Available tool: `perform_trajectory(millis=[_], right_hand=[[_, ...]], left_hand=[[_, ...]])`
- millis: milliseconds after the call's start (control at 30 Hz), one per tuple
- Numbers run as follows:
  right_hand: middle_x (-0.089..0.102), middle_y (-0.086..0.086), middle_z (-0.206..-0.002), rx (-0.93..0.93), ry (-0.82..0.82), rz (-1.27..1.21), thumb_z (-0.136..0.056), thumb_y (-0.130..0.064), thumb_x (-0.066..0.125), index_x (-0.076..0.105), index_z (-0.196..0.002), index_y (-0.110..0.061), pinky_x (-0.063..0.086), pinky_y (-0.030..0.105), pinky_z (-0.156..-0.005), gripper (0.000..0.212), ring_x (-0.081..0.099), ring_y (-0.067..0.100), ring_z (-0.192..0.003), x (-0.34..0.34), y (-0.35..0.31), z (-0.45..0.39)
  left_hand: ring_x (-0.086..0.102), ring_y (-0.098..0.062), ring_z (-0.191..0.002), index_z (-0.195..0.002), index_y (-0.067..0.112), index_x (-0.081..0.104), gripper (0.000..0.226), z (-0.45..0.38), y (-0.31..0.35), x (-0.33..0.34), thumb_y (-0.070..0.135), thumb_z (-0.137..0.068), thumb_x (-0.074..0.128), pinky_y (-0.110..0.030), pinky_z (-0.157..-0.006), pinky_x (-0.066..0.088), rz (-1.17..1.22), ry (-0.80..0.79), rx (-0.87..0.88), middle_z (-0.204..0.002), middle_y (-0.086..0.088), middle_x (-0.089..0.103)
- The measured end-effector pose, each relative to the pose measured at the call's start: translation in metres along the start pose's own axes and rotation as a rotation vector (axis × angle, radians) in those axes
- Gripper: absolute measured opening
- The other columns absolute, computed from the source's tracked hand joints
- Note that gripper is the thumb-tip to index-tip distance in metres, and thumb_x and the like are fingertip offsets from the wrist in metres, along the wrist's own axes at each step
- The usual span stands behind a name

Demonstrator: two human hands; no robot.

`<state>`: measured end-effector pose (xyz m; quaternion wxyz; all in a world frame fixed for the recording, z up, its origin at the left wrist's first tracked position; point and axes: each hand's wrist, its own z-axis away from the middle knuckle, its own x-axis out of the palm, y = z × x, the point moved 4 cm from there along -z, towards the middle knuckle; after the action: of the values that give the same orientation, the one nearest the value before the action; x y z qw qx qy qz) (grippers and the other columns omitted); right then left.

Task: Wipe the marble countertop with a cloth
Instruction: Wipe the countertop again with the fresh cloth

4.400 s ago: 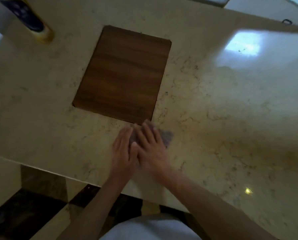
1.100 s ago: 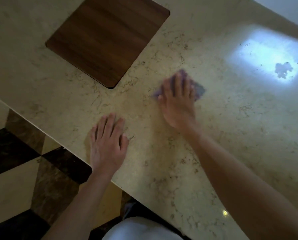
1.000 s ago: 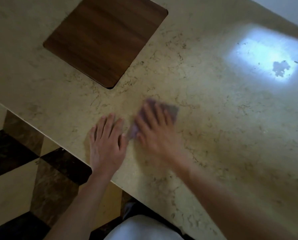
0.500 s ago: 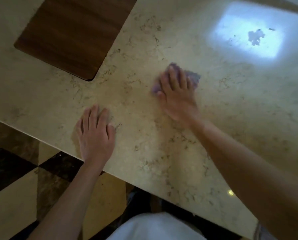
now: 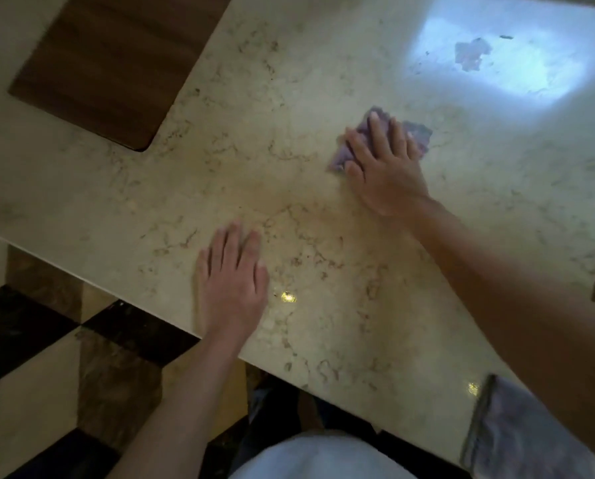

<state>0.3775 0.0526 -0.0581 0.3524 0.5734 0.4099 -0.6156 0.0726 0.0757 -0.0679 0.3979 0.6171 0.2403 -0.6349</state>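
Right hand [image 5: 386,174] pushed cloth [image 5: 417,133] farther from countertop [image 5: 254,150] edge.

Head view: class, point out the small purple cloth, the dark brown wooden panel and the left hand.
Small purple cloth [image 5: 420,132], head view, its uncovered right corner.
Dark brown wooden panel [image 5: 116,63], head view, middle of its face.
Left hand [image 5: 234,281], head view, back of the hand.

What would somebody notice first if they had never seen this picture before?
Probably the right hand, pressed flat on a purple cloth on the pale marble countertop. Next, the bright bluish glare on the stone at the far right, and the dark wooden panel at the far left. The left hand lies flat near the front edge.
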Motion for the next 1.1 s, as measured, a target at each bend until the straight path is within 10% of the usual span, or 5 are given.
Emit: perform_trajectory(millis=[300,567,733,867,1100], right_hand=[[0.016,-0.003,-0.169,-0.764,-0.241,-0.188,-0.105,-0.051,0.035,0.029,-0.156,-0.039,0.012,0.049,-0.125,0.053,0.005,0.029,-0.157,0.024,-0.115,0.223],[0.024,0.02,-0.165,-0.126,0.018,-0.011,-0.104,-0.044,0.023,0.034,-0.155,-0.022,0.026,0.063,-0.117,0.057,0.019,0.048,-0.151,-0.006,0.04,0.045],[0.015,0.002,-0.169,-0.578,-0.177,-0.203,-0.103,-0.047,0.04,0.034,-0.154,-0.038,0.007,0.051,-0.125,0.052,0.0,0.032,-0.157,0.011,-0.091,0.223],[0.025,-0.007,-0.167,-0.752,-0.198,-0.206,-0.105,-0.054,0.036,0.04,-0.149,-0.048,0.02,0.045,-0.123,0.044,0.017,0.026,-0.156,0.016,-0.043,0.259],[0.026,0.019,-0.164,-0.012,-0.039,0.027,-0.105,-0.044,0.028,0.034,-0.155,-0.029,0.029,0.062,-0.115,0.053,0.022,0.047,-0.15,-0.009,0.139,0.112]], left_hand=[[0.018,-0.017,-0.153,-0.148,0.024,0.045,0.049,-0.001,-0.005,-0.009,0.033,-0.099,0.04,-0.042,-0.122,0.012,0.176,0.036,-0.025,-0.163,0.001,0.029],[0.014,-0.022,-0.153,-0.148,0.024,0.039,0.059,-0.003,0.0,-0.006,0.05,-0.094,0.036,-0.048,-0.122,0.013,0.07,-0.023,-0.026,-0.164,-0.002,0.024],[0.018,-0.031,-0.151,-0.145,0.029,0.036,0.053,-0.005,0.018,-0.004,0.041,-0.093,0.034,-0.059,-0.117,0.016,0.019,-0.012,-0.103,-0.161,-0.011,0.024],[0.022,-0.035,-0.149,-0.148,0.031,0.031,0.055,-0.002,0.084,0.011,0.045,-0.096,0.04,-0.061,-0.115,0.022,0.001,-0.039,0.07,-0.161,-0.013,0.028],[0.012,-0.029,-0.154,-0.156,0.033,0.024,0.059,0.001,0.114,0.028,0.052,-0.1,0.027,-0.057,-0.12,0.015,-0.1,-0.068,0.169,-0.167,-0.004,0.018]])
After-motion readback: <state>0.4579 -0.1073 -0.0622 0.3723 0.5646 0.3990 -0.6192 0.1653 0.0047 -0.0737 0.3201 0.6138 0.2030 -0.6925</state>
